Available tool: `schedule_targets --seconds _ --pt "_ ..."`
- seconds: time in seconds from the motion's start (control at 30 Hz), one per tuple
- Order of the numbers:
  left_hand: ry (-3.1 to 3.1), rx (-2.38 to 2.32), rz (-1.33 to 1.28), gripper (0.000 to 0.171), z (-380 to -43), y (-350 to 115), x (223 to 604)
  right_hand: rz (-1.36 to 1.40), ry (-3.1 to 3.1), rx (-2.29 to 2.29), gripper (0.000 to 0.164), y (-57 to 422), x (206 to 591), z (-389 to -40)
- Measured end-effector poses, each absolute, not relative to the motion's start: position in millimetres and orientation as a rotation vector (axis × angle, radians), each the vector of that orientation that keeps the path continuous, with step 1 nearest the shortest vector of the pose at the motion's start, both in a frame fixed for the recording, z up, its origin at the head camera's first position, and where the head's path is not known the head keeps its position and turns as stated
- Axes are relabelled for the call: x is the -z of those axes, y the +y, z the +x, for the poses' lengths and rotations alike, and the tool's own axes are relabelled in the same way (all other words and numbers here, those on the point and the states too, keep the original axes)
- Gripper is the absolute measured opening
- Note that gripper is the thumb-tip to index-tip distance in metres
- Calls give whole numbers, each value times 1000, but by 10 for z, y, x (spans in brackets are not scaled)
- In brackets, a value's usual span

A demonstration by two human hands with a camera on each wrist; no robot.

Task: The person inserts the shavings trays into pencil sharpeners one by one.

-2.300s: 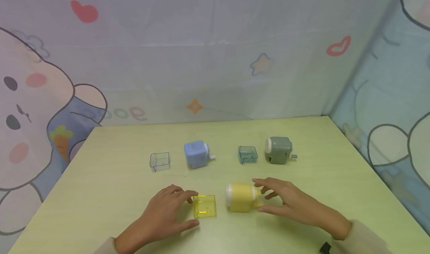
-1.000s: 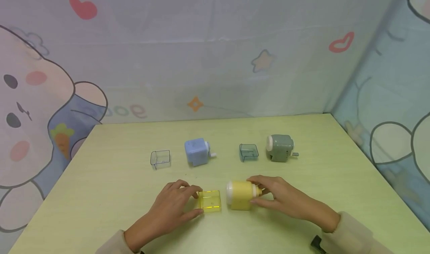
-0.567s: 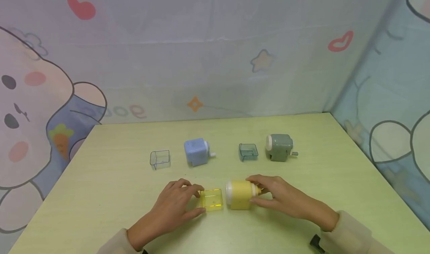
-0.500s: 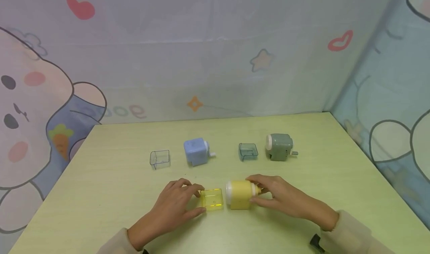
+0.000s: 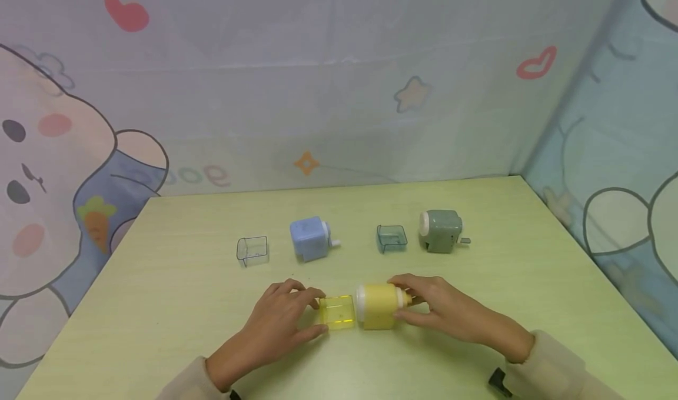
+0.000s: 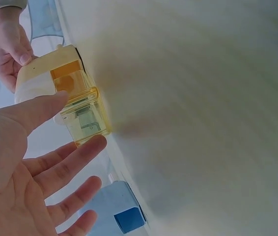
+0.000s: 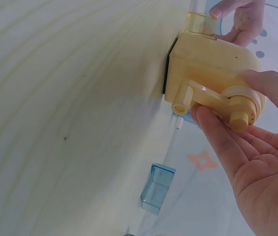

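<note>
A clear yellow tray (image 5: 339,313) is held between the thumb and fingers of the left hand (image 5: 279,317), just off the nine-o'clock side of a yellow crank sharpener (image 5: 378,307), itself gripped by the right hand's (image 5: 442,306) fingers.

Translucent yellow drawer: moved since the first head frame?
Yes. In the head view, judged against the blue pencil sharpener, the translucent yellow drawer has shifted right and slightly upward, nearly closing its gap to the yellow pencil sharpener.
</note>
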State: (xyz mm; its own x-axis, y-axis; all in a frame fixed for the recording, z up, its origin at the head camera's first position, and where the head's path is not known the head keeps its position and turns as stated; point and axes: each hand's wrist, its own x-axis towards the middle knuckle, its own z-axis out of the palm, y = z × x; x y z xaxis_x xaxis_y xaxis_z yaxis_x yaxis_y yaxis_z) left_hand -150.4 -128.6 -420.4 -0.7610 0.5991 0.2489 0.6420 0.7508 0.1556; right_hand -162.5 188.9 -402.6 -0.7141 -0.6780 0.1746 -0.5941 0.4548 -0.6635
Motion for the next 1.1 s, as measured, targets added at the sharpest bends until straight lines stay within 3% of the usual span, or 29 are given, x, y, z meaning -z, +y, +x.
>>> schedule_targets --seconds 1.1 --pt "-2800 387 -1019 49 -1528 -1146 4186 -1090 2577 1089 50 1891 4004 -1610"
